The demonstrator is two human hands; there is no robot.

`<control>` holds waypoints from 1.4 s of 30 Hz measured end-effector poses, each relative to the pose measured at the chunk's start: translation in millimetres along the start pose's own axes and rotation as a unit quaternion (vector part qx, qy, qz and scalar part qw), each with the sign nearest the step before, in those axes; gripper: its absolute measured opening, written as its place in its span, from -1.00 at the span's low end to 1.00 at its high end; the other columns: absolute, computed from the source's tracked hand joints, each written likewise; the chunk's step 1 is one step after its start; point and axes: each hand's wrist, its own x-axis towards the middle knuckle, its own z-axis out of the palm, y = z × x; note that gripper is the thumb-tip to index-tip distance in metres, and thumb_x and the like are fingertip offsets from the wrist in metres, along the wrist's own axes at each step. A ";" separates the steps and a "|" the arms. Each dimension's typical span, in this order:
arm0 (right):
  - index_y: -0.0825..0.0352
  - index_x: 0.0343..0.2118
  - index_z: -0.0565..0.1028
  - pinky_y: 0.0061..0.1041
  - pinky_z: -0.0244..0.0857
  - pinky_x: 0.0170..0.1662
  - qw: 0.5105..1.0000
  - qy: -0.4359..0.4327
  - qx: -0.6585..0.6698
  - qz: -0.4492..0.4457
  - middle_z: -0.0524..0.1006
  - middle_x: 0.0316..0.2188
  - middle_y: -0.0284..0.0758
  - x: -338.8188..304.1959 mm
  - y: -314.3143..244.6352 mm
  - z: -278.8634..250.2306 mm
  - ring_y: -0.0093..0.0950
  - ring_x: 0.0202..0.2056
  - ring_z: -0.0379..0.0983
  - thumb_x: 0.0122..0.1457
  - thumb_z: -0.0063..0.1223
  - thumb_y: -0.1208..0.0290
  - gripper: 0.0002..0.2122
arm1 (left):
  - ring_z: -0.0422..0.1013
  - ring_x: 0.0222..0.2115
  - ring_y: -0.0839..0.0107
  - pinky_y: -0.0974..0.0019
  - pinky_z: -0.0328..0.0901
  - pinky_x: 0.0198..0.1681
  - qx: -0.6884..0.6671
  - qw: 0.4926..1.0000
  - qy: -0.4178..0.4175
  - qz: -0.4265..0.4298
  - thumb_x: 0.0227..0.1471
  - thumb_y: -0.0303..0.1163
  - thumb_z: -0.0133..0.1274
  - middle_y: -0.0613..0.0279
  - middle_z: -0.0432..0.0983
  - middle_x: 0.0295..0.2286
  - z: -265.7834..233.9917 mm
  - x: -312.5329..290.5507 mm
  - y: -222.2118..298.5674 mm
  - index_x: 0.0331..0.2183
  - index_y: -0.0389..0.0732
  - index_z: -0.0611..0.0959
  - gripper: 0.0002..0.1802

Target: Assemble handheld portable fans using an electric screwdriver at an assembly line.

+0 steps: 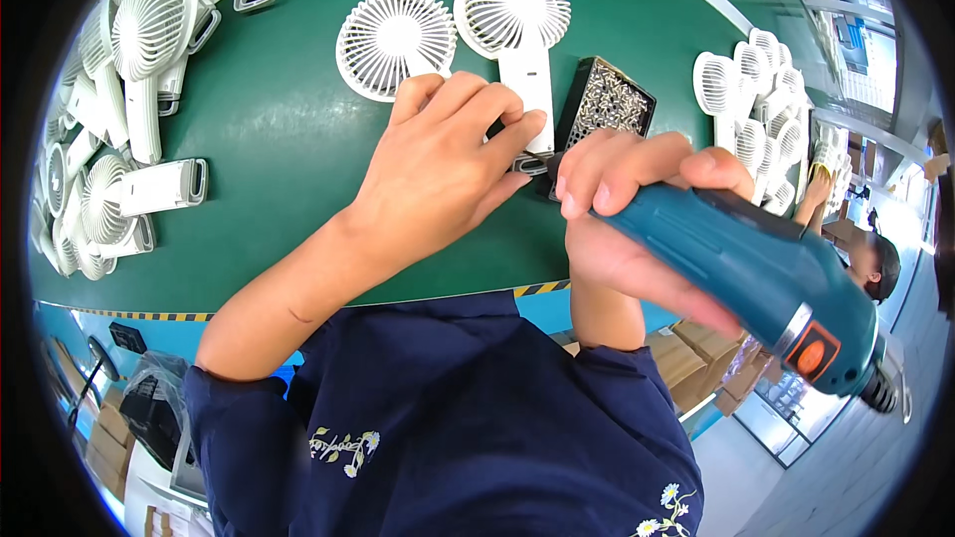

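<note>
My right hand (622, 249) is wrapped round a teal electric screwdriver (736, 249). The tool's tip points left, at the lower end of a white handheld fan (525, 89) lying on the green table. Bent fingers of my left hand (428, 164) close at that same handle end, thumb and forefinger on either side of it. A second white handheld fan (383, 40) lies just to the left, its handle mostly hidden under my left hand. Beside the right fan's handle sits a black box (577, 99) full of small metal screws (612, 104).
Many white handheld fans (154, 25) are piled along the table's left side. Another group of fans (756, 89) stands at the right. Striped tape (189, 317) marks the table's front edge. At the far right is another person (880, 264); cardboard boxes (686, 358) stand below the table.
</note>
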 end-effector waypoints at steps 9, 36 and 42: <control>0.34 -0.02 0.30 -0.32 0.30 -0.42 1.000 -0.025 0.012 0.000 0.44 -0.45 -0.13 0.2 5.5 -1.2 -0.33 -0.53 0.36 0.10 0.07 -0.10 -0.41 | 0.33 -0.23 0.38 0.23 0.10 -0.14 0.015 1.000 0.004 0.010 -0.31 -0.33 0.31 0.41 0.41 -0.29 -0.8 -0.7 -1.6 -0.18 -0.13 0.64 -0.49; 0.26 -0.04 0.30 -0.49 0.14 -0.77 0.961 0.237 -0.064 -0.130 0.32 -0.68 -0.34 7.9 -10.3 -49.4 -0.48 -0.82 0.20 -0.05 -0.56 -0.60 -0.09 | 0.32 -0.29 0.37 0.24 0.08 -0.14 -0.024 1.000 0.009 0.009 -0.35 -0.40 0.33 0.36 0.38 -0.31 1.5 -3.2 2.4 -0.14 -0.13 0.61 -0.43; 0.24 0.09 0.25 -0.48 0.20 -0.70 0.980 0.170 0.042 -0.096 0.35 -0.57 -0.31 9.4 -31.1 -17.3 -0.46 -0.74 0.28 -0.01 -0.44 -0.56 -0.11 | 0.31 -0.40 0.40 0.29 0.10 -0.27 -0.083 0.990 0.100 0.045 -0.40 -0.40 0.37 0.38 0.40 -0.44 9.0 5.0 15.2 -0.31 -0.14 0.67 -0.57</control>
